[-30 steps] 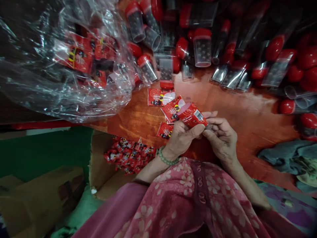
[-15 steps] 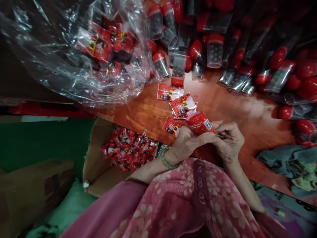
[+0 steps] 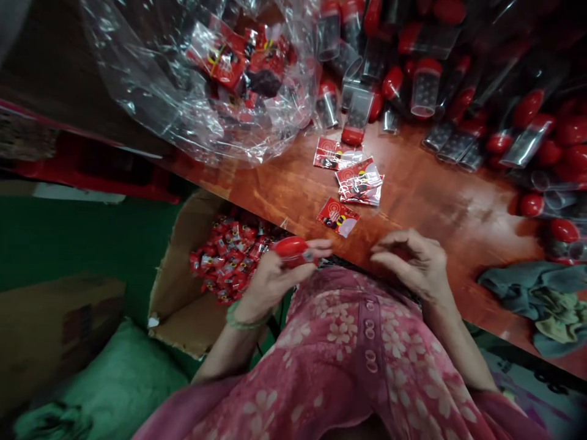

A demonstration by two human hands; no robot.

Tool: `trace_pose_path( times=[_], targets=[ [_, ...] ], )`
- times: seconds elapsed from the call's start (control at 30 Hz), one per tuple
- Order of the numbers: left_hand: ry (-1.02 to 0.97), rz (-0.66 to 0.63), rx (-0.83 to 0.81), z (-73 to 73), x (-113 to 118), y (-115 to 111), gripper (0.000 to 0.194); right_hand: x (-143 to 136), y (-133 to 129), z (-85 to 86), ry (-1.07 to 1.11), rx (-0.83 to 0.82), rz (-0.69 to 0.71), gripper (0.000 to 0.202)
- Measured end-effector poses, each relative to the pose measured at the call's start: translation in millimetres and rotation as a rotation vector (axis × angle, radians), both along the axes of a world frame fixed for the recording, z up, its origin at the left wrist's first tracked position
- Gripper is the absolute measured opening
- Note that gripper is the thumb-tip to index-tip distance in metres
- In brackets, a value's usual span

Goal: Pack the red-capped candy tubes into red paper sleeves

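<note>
Crumpled cloth (image 3: 516,293) on table (image 3: 458,195), right; green sack (image 3: 121,373) beside brown carton (image 3: 39,330), lower left

Heap of jars (image 3: 426,91) covers the back and right of the bench (image 3: 477,214), plastic bag (image 3: 183,137) sits back left with more packets inside. Flat packets (image 3: 338,217) lie in the middle, between jars and near edge. Cloth bundle's (image 3: 509,290) off at the right. Cardboard box (image 3: 172,253) with filled packets (image 3: 229,253) is below the bench's left front, sack (image 3: 123,373) left of that. Left hand (image 3: 270,281) has a capped jar (image 3: 290,247) over the box, right hand (image 3: 415,263) is by the near edge.
</note>
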State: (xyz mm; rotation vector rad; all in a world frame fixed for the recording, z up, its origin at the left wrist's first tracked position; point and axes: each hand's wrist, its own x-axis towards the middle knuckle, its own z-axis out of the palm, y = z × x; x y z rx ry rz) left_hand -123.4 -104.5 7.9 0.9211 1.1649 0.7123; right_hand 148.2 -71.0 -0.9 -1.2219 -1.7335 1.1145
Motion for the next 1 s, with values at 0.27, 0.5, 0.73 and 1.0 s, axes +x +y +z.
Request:
trace_pose_path(
  times=[0.27,0.5,0.73,1.0],
  targets=[
    [1.339,0.141,0.290,-34.7,-127,-63,0.061,-5,26,-4.1,-0.532,0.405,0.092,0.025],
    [0.999,-0.061,0.925,-26.1,-24,-11,0.061,-32,16,-10.6,-0.834,0.375,0.316,0.071],
    [0.912,-0.454,1.066,-50.9,13,15,0.055,-23,-4,-25.8,-0.731,0.497,0.286,0.043],
    [0.702,-0.411,1.214,-51.9,4,20,0.033,-28,-9,-40.4,-0.574,0.566,0.381,0.021]
  ],
)
